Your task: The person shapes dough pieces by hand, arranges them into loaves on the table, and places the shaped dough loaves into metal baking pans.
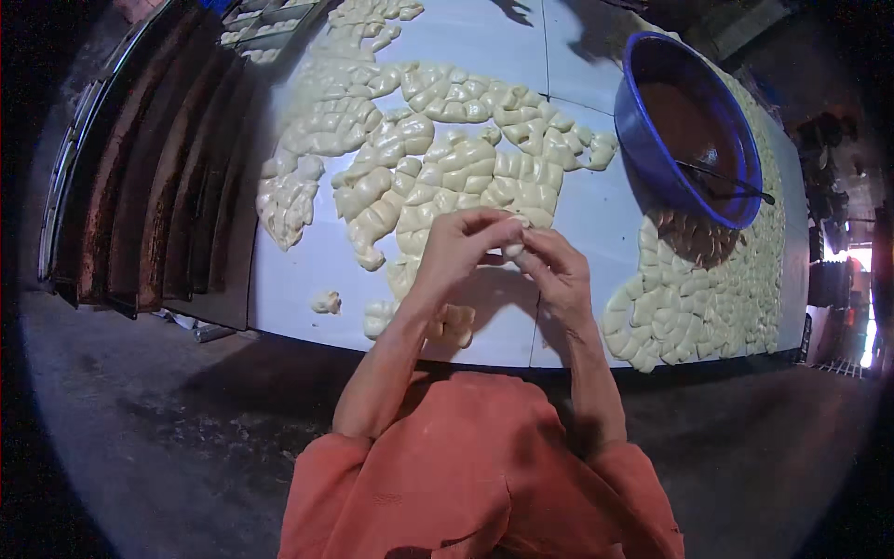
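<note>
A small pale piece of dough (512, 250) is pinched between the fingers of my left hand (464, 244) and my right hand (556, 268). Both hands meet over the near middle of the white table, their fingertips closed around it and partly hiding it. Just beyond them spreads a broad sheet of soft, pale dough pieces (466, 172) pressed against one another. Beneath my left wrist lie a few more dough pieces (452, 326), and a lone dough lump (326, 302) rests farther left.
A blue tub (635, 140) of brown filling, with a dark-handled utensil (722, 179) in it, stands at the right among more dough pieces (684, 312). Rusty metal trays (154, 177) are stacked on edge at the left. The white table (298, 326) ends close to my body.
</note>
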`<state>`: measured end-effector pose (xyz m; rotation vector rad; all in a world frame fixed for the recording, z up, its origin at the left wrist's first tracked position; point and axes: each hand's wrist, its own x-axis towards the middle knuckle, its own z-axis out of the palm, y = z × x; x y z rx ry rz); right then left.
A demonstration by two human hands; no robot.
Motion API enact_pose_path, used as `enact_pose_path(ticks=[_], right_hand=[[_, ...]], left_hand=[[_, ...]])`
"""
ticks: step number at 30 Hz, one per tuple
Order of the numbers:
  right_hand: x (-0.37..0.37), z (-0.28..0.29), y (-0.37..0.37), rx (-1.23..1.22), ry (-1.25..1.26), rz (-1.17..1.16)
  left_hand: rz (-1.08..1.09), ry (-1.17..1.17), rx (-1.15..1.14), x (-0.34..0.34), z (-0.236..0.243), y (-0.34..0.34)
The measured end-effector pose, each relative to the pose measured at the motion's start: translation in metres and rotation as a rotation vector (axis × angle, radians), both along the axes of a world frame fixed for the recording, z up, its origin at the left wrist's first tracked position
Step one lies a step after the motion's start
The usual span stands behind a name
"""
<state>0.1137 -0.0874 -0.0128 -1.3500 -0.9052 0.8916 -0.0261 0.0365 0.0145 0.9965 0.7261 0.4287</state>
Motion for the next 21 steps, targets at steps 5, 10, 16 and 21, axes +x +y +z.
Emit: enact_pose_path(ticks=[5, 10, 16, 21], right_hand=[[-0.019, -0.006, 0.01, 0.245, -0.144, -0.134], [-0.026, -0.016, 0.016, 0.295, -0.322, -0.368], [-0.023, -0.018, 0.012, -0.025, -0.418, -0.277], [-0.037, 0.001, -0.004, 0.066, -0.47, -0.186]], left_hand=[[-0.015, -0.047, 0.036, -0.01, -0.004, -0.009], [-0.037, -0.044, 0.08, -0.01, -0.011, -0.017], [-0.06, 0.032, 0.275, -0.022, -0.012, -0.027], [0.04, 0.058, 0.111, -0.03, -0.022, -0.032]])
